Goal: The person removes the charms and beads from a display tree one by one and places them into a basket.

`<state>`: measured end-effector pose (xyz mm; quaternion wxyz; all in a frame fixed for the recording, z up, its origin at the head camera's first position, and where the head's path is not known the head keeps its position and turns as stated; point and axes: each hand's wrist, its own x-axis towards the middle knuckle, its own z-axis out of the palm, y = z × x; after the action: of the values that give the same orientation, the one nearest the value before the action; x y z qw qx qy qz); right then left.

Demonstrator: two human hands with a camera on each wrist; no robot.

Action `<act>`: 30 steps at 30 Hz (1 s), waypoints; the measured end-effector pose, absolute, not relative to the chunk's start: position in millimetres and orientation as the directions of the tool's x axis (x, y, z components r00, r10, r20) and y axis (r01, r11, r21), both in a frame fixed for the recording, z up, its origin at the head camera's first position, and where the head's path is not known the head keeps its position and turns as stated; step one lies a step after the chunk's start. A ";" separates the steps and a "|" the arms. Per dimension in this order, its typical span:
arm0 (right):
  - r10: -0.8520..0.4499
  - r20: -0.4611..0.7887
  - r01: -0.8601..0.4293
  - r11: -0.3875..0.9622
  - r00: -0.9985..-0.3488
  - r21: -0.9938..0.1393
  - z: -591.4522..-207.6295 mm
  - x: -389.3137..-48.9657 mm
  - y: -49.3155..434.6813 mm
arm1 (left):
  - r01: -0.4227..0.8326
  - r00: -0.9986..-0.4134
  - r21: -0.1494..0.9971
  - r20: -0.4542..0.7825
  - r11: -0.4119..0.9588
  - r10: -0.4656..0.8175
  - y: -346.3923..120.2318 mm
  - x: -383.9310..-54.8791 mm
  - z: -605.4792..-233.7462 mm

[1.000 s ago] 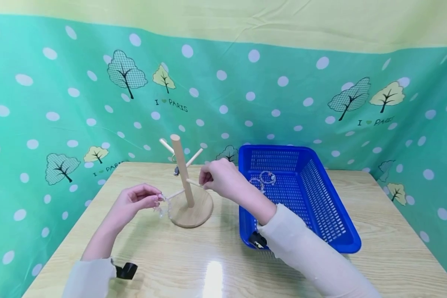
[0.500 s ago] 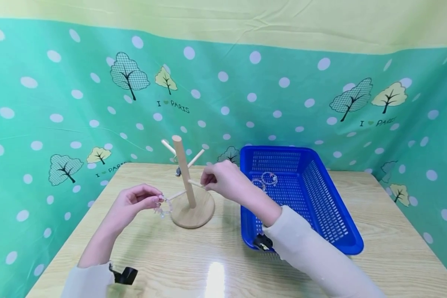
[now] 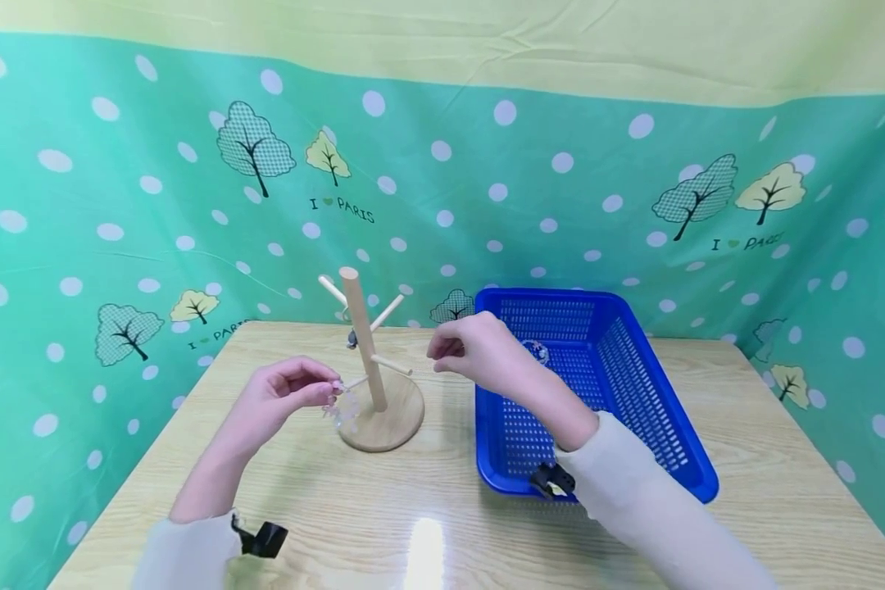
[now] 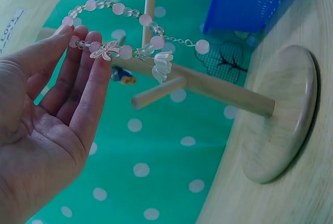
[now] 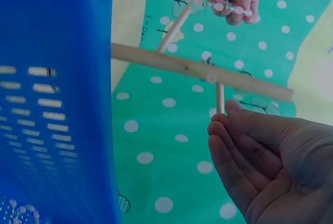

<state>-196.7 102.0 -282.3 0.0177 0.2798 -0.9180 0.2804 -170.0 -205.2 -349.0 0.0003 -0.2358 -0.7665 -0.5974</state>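
Note:
My left hand (image 3: 276, 406) pinches a pink and clear beaded bracelet (image 4: 118, 9) between thumb and fingertips. A white flower charm (image 4: 162, 66) and a short chain hang from it. The bracelet is by the lower left peg (image 4: 158, 92) of a wooden peg stand (image 3: 365, 328); that peg's tip shows uncovered in the left wrist view. Right of the stand, my right hand (image 3: 479, 348) hovers with loosely bent fingers and nothing visible in them, a little apart from the right peg (image 3: 394, 365). A dark charm (image 3: 351, 338) hangs at the back of the stand.
A blue plastic basket (image 3: 487, 459) stands right of the stand, under my right forearm. Inside it lies a beaded bracelet (image 3: 537, 351), partly hidden by the arm. Behind the wooden table (image 3: 324, 524) hangs a green dotted curtain (image 3: 413, 180).
My right hand has drawn away from the right peg, toward the basket, and its fingers have loosened. My left hand has shifted slightly right with the bracelet, toward the stand.

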 end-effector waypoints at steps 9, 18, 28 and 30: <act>-0.424 0.242 -0.485 0.703 -0.873 -0.520 -269.2 -189.4 141.6 | 0.358 -0.880 0.925 0.289 0.128 0.377 -192.0 -171.8 -340.5; -0.314 0.318 -0.440 0.747 -0.894 -0.499 -259.3 -185.0 197.7 | 0.342 -0.874 0.934 0.276 0.102 0.401 -174.3 -181.0 -334.8; -0.203 0.390 -0.381 0.802 -0.898 -0.460 -262.8 -178.6 254.5 | 0.332 -0.860 0.938 0.259 0.097 0.440 -150.1 -187.8 -325.2; -0.179 0.403 -0.367 0.811 -0.897 -0.456 -266.6 -177.2 265.4 | 0.325 -0.858 0.941 0.250 0.097 0.449 -143.5 -189.3 -322.8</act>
<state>-177.2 265.4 -266.6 0.1732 0.1458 -0.9357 0.2706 -189.3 -143.5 -322.8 -0.0499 -0.2617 -0.7391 -0.6187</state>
